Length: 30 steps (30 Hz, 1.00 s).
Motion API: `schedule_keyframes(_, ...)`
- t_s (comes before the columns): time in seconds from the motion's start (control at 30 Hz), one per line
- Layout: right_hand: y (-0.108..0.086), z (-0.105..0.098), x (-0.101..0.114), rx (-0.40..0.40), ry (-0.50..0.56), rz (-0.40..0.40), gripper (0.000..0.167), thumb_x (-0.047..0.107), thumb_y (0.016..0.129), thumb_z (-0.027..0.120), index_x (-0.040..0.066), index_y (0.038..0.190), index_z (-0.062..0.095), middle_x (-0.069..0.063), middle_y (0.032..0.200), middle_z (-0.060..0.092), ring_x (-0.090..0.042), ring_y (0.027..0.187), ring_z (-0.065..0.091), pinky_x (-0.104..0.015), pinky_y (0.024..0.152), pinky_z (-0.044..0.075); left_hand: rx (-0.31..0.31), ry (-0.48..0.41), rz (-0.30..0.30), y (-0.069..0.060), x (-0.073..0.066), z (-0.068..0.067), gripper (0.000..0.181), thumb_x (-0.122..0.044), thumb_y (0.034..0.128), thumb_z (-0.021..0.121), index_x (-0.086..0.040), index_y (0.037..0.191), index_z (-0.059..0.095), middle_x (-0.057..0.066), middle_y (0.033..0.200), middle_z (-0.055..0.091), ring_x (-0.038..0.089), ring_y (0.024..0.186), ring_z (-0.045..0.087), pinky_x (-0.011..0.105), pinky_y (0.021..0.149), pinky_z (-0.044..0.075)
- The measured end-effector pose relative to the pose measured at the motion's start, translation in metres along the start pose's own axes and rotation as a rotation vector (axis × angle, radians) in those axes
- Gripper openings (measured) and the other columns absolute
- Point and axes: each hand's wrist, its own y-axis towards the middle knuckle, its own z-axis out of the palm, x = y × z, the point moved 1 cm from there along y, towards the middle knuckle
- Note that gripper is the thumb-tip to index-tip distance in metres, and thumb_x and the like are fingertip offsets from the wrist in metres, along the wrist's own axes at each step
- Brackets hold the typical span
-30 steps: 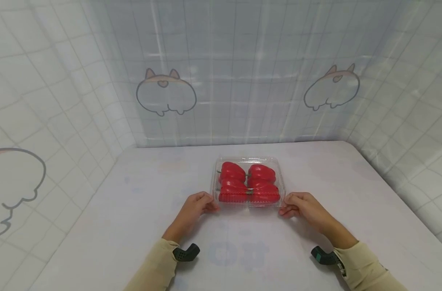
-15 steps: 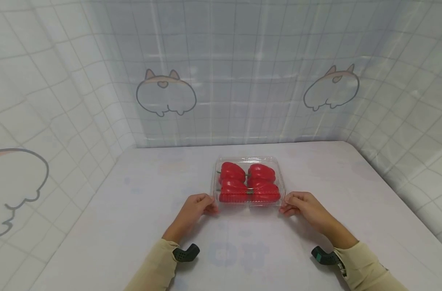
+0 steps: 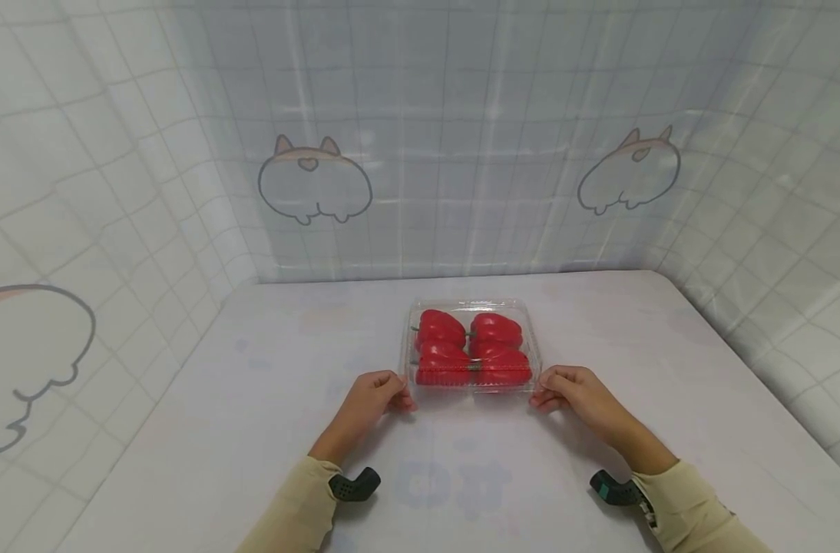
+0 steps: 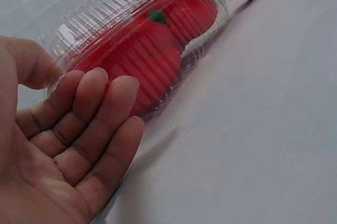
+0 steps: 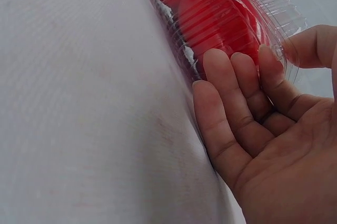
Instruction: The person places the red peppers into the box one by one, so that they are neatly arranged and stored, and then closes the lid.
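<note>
A clear plastic clamshell box (image 3: 472, 305) lies on the white table, its lid down over several red bell peppers (image 3: 439, 329) with green stems. At its near left corner, my left hand (image 3: 368, 401) pinches the rim between thumb and index finger; in the left wrist view the other fingers of that hand (image 4: 73, 145) bend loosely along the front wall. The near right corner is pinched the same way by my right hand (image 3: 586, 395). The right wrist view shows this hand's (image 5: 268, 129) thumb on top of the rim and fingertips against the ribbed side.
The table (image 3: 289, 430) has a pale printed cloth. Behind it rises a gridded curtain (image 3: 461, 153) with cartoon dog rumps, which also flanks both sides. A dark wrist camera (image 3: 355, 485) sits on the left sleeve, another wrist camera (image 3: 613, 489) on the right.
Both hands keep their pinch on the box corners, and the box stays in place. Only the head view has shifted very slightly.
</note>
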Motion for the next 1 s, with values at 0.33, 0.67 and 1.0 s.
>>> schedule_keyframes(0.33, 0.0014, -0.0009, 0.0024, 0.006, -0.003, -0.007, 0.031, 0.016, 0.105, 0.049, -0.012, 0.103, 0.061, -0.022, 0.098, 0.071, -0.031, 0.091, 0.071, -0.031, 0.083, 0.059, -0.011, 0.003, 0.009, 0.0020, 0.0011, 0.0013, 0.025, -0.017, 0.1027, 0.052, 0.002, 0.093, 0.066, 0.011, 0.088, 0.071, 0.026, 0.086, 0.070, 0.036, 0.087, 0.057)
schedule_keyframes(0.67, 0.0009, 0.0003, 0.0007, 0.038, -0.037, -0.014, 0.028, 0.014, 0.105, 0.046, -0.010, 0.103, 0.060, -0.020, 0.100, 0.071, -0.030, 0.093, 0.070, -0.029, 0.084, 0.057, -0.011, 0.002, 0.008, 0.0031, 0.0077, 0.0012, 0.028, -0.023, 0.1037, 0.052, 0.000, 0.095, 0.066, 0.011, 0.092, 0.072, 0.026, 0.090, 0.070, 0.038, 0.090, 0.055)
schedule_keyframes(1.0, -0.0001, 0.0000, 0.0001, 0.045, -0.010, -0.012, 0.031, 0.018, 0.106, 0.049, -0.011, 0.106, 0.060, -0.022, 0.103, 0.071, -0.030, 0.094, 0.070, -0.028, 0.085, 0.057, -0.005, -0.015, 0.046, 0.0037, 0.0075, 0.0028, 0.027, -0.020, 0.1036, 0.051, 0.002, 0.095, 0.064, 0.012, 0.092, 0.072, 0.027, 0.091, 0.070, 0.040, 0.090, 0.056)
